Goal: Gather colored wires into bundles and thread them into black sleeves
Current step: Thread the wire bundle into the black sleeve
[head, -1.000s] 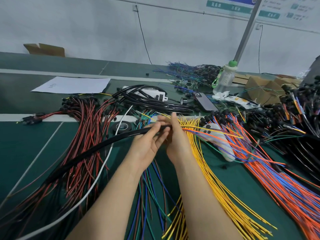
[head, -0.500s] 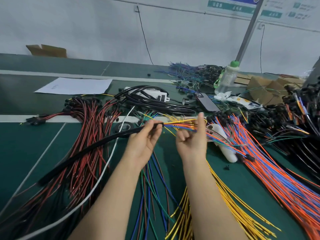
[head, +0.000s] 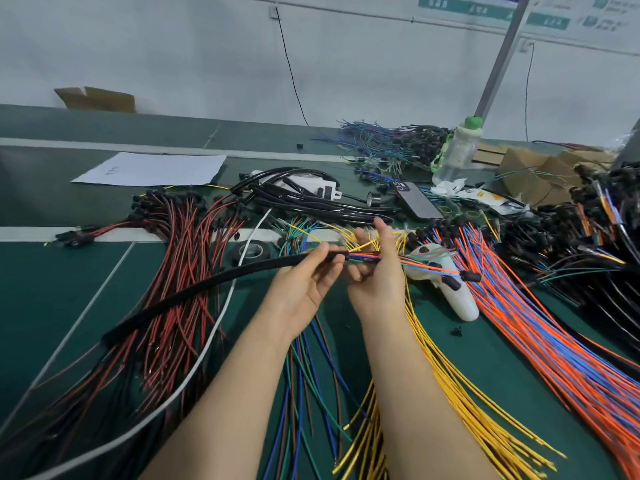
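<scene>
**Both hands at the mouth of the sleeve**

The left hand (head: 304,285) pinches the near end of the black sleeve (head: 207,289) between thumb and fingertips, palm turned up. Just beside it, the right hand (head: 377,271) grips the wire bundle (head: 426,266), its lower fingers curled round the wires and its index finger pointing up. The bundle of orange, blue and green strands enters the sleeve's mouth between the two hands and runs right to small black connectors (head: 469,276). The sleeve trails away to the left, arching over a spread of red and black wires (head: 173,323).

Below lies a green table (head: 52,306) crowded with loose stock: yellow wires (head: 450,393) under the right forearm, orange and blue wires (head: 554,351) farther right, a white cable (head: 214,330) and a tape roll (head: 251,251) near the left hand. Farther back sit a phone (head: 417,200), a bottle (head: 457,150), a paper sheet (head: 152,168) and a cardboard box (head: 97,98) against a pale wall (head: 207,57).
</scene>
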`<state>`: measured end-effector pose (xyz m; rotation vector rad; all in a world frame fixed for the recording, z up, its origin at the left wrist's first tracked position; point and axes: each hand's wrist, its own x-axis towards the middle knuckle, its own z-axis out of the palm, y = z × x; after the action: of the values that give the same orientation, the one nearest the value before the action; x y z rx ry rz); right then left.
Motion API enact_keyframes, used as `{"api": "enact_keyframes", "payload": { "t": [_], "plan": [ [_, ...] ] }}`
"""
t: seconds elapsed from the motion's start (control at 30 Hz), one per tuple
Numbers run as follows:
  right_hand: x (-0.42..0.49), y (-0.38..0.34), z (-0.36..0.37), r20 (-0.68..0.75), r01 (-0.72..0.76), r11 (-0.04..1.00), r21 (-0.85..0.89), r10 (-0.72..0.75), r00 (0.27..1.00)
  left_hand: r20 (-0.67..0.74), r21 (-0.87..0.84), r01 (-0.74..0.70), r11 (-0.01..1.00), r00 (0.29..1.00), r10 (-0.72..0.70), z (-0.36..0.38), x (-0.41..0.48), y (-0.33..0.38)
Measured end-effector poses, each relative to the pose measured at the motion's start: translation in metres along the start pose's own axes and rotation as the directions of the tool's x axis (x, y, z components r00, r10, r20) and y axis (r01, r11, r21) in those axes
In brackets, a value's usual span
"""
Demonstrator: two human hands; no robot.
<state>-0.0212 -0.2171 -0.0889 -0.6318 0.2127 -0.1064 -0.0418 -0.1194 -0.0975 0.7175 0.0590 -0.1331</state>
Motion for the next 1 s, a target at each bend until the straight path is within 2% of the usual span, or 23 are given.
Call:
{"api": "enact_keyframes", "payload": {
  "t": [0.07,0.17,0.27,0.33,0.47,0.53,0.6,0.67,0.7,0.73,0.8,0.87,1.0],
  "plan": [
    [0.001,-0.009,-0.008,0.065,-0.023,0.989,0.147,0.014,0.998,-0.033,-0.037,-0.011,0.999,0.999,0.010,-0.004,0.001,0.006],
    [0.003,-0.016,-0.016,-0.014,0.015,0.978,0.210,-0.013,1.000,-0.059,-0.070,-0.022,0.997,0.998,0.018,-0.009,0.002,0.012],
    [0.002,-0.009,-0.009,-0.072,0.132,0.991,0.016,-0.131,0.989,-0.042,-0.058,-0.045,0.997,0.998,0.043,-0.010,0.003,0.011],
    [0.000,0.003,-0.001,-0.037,0.189,0.969,-0.157,-0.197,0.980,-0.007,-0.008,-0.053,0.999,0.999,0.052,-0.007,0.002,0.006],
    [-0.005,0.019,0.005,0.067,0.131,0.944,-0.302,-0.116,0.991,0.020,0.070,-0.062,0.996,0.998,0.061,-0.007,0.002,0.004],
    [-0.005,0.015,0.006,0.097,0.053,0.972,-0.229,-0.031,0.995,0.037,0.077,-0.076,0.994,0.997,0.073,-0.010,0.002,0.008],
    [-0.004,0.006,0.002,0.127,-0.007,1.000,-0.019,0.009,0.992,0.031,0.063,-0.083,0.995,0.996,0.081,-0.012,0.003,0.014],
    [-0.002,-0.003,-0.002,0.141,-0.040,0.980,0.196,0.012,0.990,0.017,0.053,-0.078,0.996,0.997,0.078,-0.012,0.004,0.015],
    [-0.001,-0.005,-0.003,0.119,-0.041,0.967,0.250,0.011,0.993,0.020,0.050,-0.076,0.996,0.997,0.075,-0.011,0.003,0.014],
    [-0.001,-0.004,-0.002,0.074,-0.018,0.968,0.250,0.000,0.997,0.024,0.053,-0.074,0.996,0.997,0.073,-0.010,0.003,0.012],
    [-0.003,0.005,0.003,-0.028,0.072,0.991,0.115,-0.070,0.997,0.032,0.074,-0.072,0.995,0.997,0.070,-0.006,0.002,0.004],
    [-0.006,0.015,0.007,-0.065,0.120,0.993,0.002,-0.120,0.991,0.042,0.088,-0.077,0.993,0.996,0.074,-0.003,0.001,-0.002],
    [-0.006,0.017,0.007,-0.002,0.014,1.000,0.008,-0.014,1.000,0.066,0.123,-0.080,0.989,0.995,0.072,-0.005,0.000,-0.001]
  ]
}}
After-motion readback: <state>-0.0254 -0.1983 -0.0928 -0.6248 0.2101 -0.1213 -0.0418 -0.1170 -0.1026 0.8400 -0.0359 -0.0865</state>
